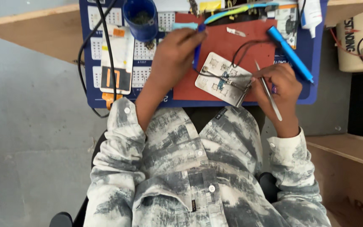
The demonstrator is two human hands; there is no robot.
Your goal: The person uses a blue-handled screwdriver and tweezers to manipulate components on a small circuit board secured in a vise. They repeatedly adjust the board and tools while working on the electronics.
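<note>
Down at the middle of the view, the left hand [174,52] is closed around a blue-handled tool [197,54], whose tip comes down near the upper left corner of a small metal plate [221,78]. The right hand [283,86] is closed on a pair of thin metal tweezers [269,91], which slant across its fingers, with its fingertips resting at the right edge of the plate. A tiny circuit board [222,80] with a blue part sits clamped on the plate, held under thin metal bars. The plate is pale grey, roughly square, tilted, with square cut-outs in its face. A dark wire [244,48] loops from it up over the red mat [248,40] that it lies on.

Just beyond the right hand a blue pen-shaped tool [290,52] lies slanted. The red mat rests on a blue calendar mat [101,46] that covers the wooden surface [30,31]. To the left a blue cup [141,19] stands near a white phone panel [117,59], and black cables [106,38] run past them. A cream tub [356,42] stands at the far right. Grey floor [30,138] shows on the left, and a wooden shelf [349,155] on the lower right. The person wears a grey and white patterned shirt [198,168].
</note>
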